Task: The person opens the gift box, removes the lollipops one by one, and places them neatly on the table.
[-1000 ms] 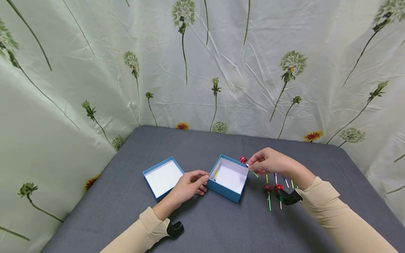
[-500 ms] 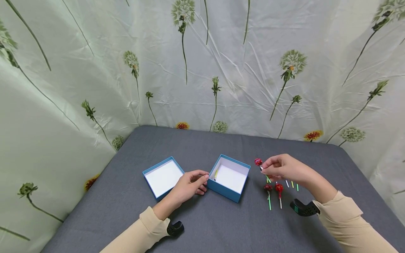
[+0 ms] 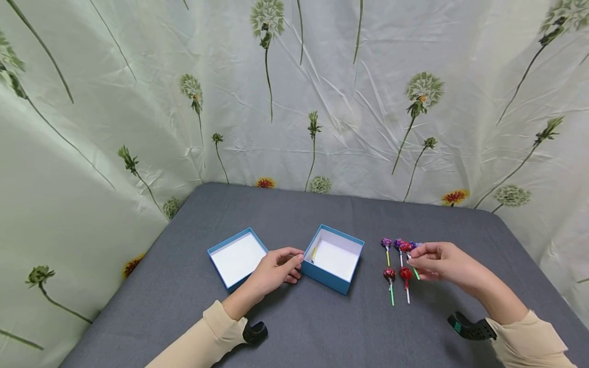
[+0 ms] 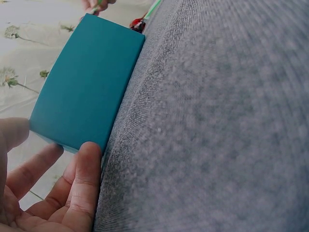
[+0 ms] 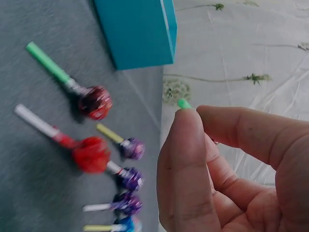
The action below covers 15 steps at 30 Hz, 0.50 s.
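My right hand [image 3: 444, 263] pinches a red-wrapped lollipop [image 3: 405, 246] by its green stick between thumb and fingers, above the lollipops at the right. In the right wrist view the tip of its green stick [image 5: 184, 104] pokes out past the thumb, while its head is hidden. My left hand [image 3: 276, 268] touches the left corner of an open blue box [image 3: 329, 279], fingertips against its side. Inside the white-lined box, at the left wall, lies a thing with a yellow stick [image 3: 315, 253]. Two red lollipops, one on a green stick [image 3: 389, 276] and one on a white stick [image 3: 406, 275], lie near my right hand.
A blue lid [image 3: 239, 258], white inside, lies left of my left hand. Several purple lollipops [image 3: 386, 243] form a row behind the red ones, partly covered by my right hand. A grey cloth [image 3: 294, 327] covers the table, and a flower-print curtain [image 3: 285, 102] hangs behind.
My right hand has carried the red lollipop from beside the box's right edge to the right, over the row of lollipops. The left hand and the box have stayed put.
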### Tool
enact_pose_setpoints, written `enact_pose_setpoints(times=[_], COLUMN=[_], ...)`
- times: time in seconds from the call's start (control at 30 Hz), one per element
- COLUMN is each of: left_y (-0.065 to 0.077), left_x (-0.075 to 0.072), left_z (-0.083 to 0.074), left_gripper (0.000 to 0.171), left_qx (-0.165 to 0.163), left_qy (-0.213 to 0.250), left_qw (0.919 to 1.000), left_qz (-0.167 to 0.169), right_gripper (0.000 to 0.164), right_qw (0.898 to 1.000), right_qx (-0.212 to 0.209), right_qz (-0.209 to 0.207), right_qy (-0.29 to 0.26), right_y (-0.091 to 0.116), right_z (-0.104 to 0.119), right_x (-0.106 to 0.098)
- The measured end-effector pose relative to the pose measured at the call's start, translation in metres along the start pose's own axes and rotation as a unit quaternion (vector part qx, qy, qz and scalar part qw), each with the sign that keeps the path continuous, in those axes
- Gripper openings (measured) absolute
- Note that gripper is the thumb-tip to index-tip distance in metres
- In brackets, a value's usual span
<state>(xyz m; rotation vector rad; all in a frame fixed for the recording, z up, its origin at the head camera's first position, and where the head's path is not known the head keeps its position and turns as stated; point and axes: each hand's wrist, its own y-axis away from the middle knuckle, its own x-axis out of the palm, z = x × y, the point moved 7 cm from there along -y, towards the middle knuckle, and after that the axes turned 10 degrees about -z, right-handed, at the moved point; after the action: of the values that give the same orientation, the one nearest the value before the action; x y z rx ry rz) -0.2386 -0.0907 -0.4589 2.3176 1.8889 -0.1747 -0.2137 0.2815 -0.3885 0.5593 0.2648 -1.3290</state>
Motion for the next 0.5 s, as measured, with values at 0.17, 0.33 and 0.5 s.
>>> enact_pose_setpoints(times=[0.17, 0.33, 0.5], left_y=[0.0, 0.0, 0.0], left_x=[0.0, 0.0, 0.0], left_z=[0.0, 0.0, -0.001], left_gripper=[0.037, 0.036, 0.036], left_qx=[-0.001, -0.002, -0.003], left_qy=[0.003, 0.001, 0.003], left_qw=[1.0, 1.0, 1.0], left_qz=[0.0, -0.002, 0.0], right_gripper=[0.028, 0.03, 0.029], right_qw=[1.0, 0.999, 0.998], right_qx=[0.016, 0.034, 0.059], right_qz=[-0.007, -0.019, -0.019], right_qy=[-0.008, -0.014, -0.019], right_y=[0.006, 0.008, 0.01], right_z=[-0.021, -0.038, -0.05], right_x=[-0.005, -0.009, -0.008])
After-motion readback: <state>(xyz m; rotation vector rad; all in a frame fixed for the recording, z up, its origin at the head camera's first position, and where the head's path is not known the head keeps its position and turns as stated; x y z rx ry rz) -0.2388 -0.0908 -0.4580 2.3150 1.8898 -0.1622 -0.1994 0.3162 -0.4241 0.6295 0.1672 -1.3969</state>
